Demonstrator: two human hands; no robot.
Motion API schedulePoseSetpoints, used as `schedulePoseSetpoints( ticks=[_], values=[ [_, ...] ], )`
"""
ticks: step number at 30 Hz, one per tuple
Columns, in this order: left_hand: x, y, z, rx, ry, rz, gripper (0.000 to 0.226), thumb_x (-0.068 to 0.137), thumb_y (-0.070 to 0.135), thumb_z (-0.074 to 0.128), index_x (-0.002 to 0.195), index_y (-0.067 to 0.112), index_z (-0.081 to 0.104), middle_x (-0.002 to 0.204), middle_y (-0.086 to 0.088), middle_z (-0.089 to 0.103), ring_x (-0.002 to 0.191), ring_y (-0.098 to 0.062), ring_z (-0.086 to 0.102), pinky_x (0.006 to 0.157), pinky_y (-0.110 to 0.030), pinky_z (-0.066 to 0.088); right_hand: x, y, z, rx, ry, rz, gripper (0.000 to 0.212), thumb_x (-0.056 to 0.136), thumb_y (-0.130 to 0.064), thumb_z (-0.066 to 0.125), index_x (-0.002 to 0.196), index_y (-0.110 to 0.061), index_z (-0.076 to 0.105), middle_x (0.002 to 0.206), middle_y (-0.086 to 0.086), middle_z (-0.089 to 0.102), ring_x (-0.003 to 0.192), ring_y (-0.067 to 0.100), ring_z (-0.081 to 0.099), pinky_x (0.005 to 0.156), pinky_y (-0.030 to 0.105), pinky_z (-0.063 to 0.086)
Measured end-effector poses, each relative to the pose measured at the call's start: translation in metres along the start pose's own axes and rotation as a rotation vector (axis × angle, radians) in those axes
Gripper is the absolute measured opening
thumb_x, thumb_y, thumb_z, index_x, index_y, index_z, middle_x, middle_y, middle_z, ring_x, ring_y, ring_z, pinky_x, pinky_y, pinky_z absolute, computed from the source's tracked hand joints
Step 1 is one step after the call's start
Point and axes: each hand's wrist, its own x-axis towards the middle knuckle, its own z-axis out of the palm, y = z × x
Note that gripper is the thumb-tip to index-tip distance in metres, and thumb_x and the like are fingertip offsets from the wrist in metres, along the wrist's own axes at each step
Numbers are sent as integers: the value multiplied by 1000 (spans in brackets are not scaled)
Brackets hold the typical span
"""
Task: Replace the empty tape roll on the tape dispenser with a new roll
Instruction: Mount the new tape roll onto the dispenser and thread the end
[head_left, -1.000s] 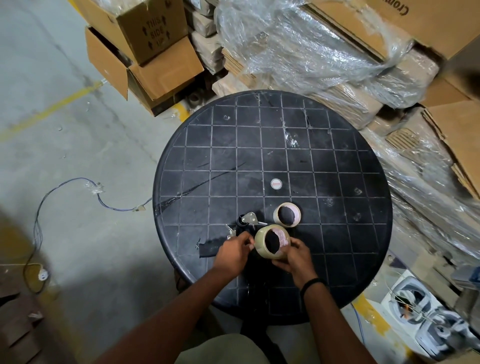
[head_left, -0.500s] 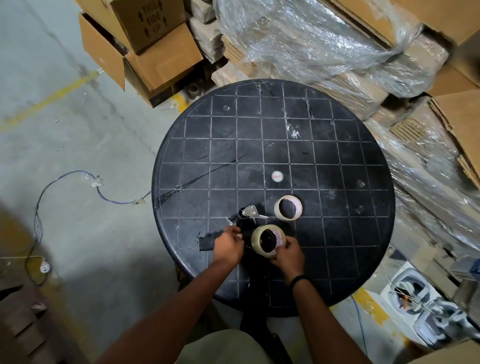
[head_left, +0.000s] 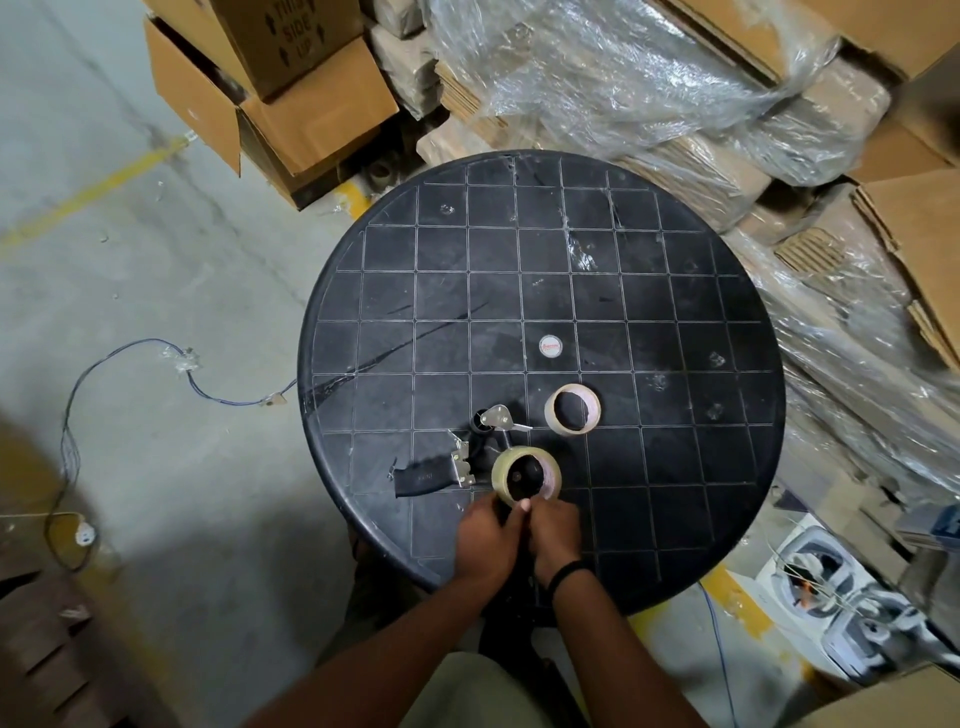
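Your left hand (head_left: 485, 540) and right hand (head_left: 555, 530) are meeting, fingers curled, at the near edge of the full clear tape roll (head_left: 525, 475); whether they are pinching tape I cannot tell. It is sitting on the black tape dispenser (head_left: 441, 470). One empty cardboard core (head_left: 572, 409) is lying just beyond on the round black gridded surface (head_left: 675, 415).

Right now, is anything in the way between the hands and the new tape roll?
No. Both the left hand and the right hand already touch the near edge of the clear new tape roll, which sits on the black tape dispenser. The empty cardboard roll lies apart, farther back.
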Motion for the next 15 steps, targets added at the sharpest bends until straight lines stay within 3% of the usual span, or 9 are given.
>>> schedulePoseSetpoints(
  ticks=[3,5,7,9,10,12,13,15],
  values=[
    [7,-4,1,47,24,25,41,89,59,56,102,21,63,100,-1,68,92,-21,65,74,-33,49,5,4,-4,-26,-58,48,36,60,-34,67,75,-2,72,67,14,71,58,26,65,54,33,47],
    [9,-6,1,78,48,39,38,94,48,56,116,17,61,113,-5,67,102,-24,64,80,-34,47,17,8,-8,-133,-119,47,39,50,-36,77,69,-2,72,68,14,71,63,27,67,61,40,52],
    [13,-11,0,166,76,64,40,99,37,53,131,14,58,131,-7,62,117,-26,59,92,-35,46,18,3,-15,-357,-148,-39,48,46,-51,83,66,-10,69,70,10,69,65,25,64,66,43,56],
    [15,-14,-1,224,87,105,46,100,32,51,142,14,50,145,-5,52,126,-25,55,101,-38,46,9,-9,-23,-690,-80,-210,62,55,-63,80,89,-12,73,91,11,72,82,29,68,72,38,55],
    [13,-15,-1,253,94,151,48,100,30,50,145,16,46,149,-5,47,128,-25,54,102,-39,48,5,-14,-27,-809,-42,-331,70,63,-59,79,112,-11,68,112,16,68,99,31,66,81,37,53],
    [9,-12,-2,366,97,329,52,99,24,52,149,16,39,154,-7,41,133,-25,50,102,-39,51,-2,-20,-31,-892,-25,-583,87,78,-41,75,147,-6,36,149,19,38,133,33,45,106,39,43],
    [7,-11,-2,449,75,450,56,98,23,54,150,14,37,155,-11,40,137,-28,46,105,-41,50,-8,-24,-34,-944,-38,-727,85,85,-31,68,153,-7,24,158,17,25,143,32,32,114,41,36],
    [7,-15,3,622,-3,644,64,94,19,58,152,5,34,157,-20,37,146,-34,34,113,-47,41,-10,-22,-33,-1102,-82,-970,69,95,-12,52,155,-8,19,163,15,17,150,30,20,121,43,27]
  ],
)
